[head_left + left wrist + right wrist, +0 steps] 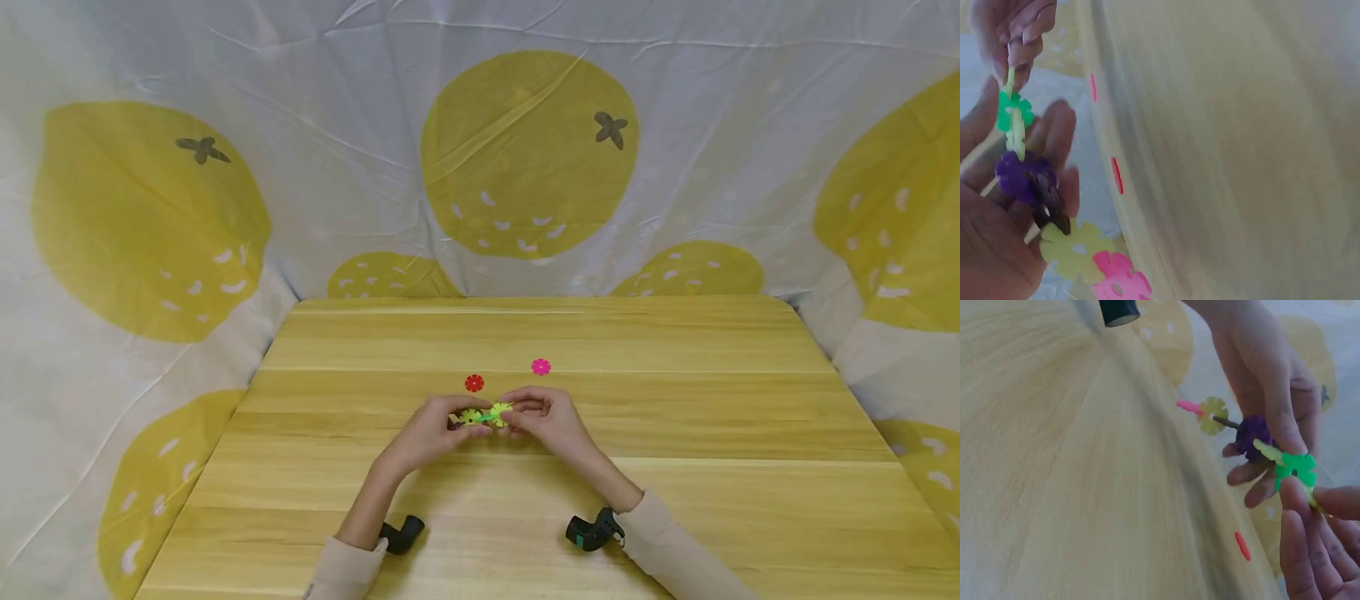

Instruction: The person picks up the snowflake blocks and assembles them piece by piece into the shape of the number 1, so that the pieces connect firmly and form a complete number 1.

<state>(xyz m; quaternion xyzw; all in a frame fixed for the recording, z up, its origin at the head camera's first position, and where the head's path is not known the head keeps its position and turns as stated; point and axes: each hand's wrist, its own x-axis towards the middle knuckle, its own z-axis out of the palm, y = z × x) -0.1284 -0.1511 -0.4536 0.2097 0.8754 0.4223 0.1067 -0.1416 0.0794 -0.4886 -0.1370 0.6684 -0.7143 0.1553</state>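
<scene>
A chain of slotted plastic flower discs stretches between both hands. In the left wrist view it runs from a pink disc (1132, 287) through a yellow disc (1063, 253), a dark brown disc (1052, 199) and a purple disc (1011, 178) to a pale yellow disc (1016, 140) and a green disc (1005, 119). My left hand (422, 435) grips the chain by the green disc, the other discs lying along its fingers. Between thumb and fingers, my right hand (553, 422) pinches a yellow-green disc (499, 414) at the green disc's edge.
Two loose discs lie on the wooden table (675, 517) beyond the hands: a red disc (468, 383) and, farther right, a pink one. A lemon-print cloth (360, 167) hangs behind and beside the table. Black wrist-worn devices sit on both forearms.
</scene>
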